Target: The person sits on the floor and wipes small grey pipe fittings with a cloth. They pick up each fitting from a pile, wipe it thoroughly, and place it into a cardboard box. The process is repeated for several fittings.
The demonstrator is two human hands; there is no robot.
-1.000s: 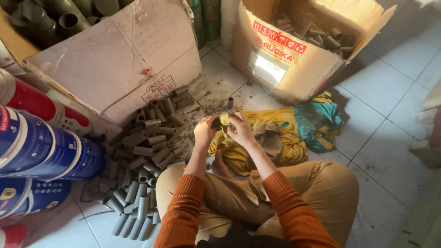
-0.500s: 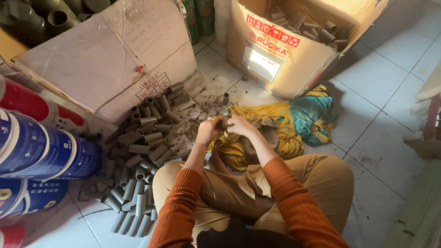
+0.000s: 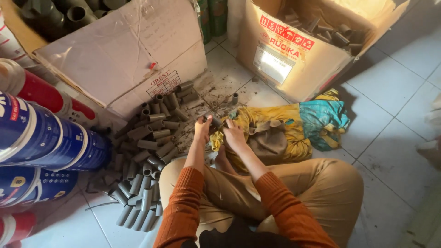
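**Short grey pipe piece held over the floor**

Short grey pipe piece (image 3: 215, 121) gripped between both hands above the tiled floor (image 3: 395, 110). Left hand (image 3: 202, 129) and right hand (image 3: 233, 134) fingers closed on it. Just left, heap of grey pipe pieces (image 3: 147, 151); right, yellow cloth (image 3: 271, 133); behind, cardboard boxes (image 3: 124, 55).

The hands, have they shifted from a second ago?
Cannot tell for sure: the camera itself moved. Both hands hold a short grey pipe piece above the yellow cloth, beside the pipe pile, much as before.
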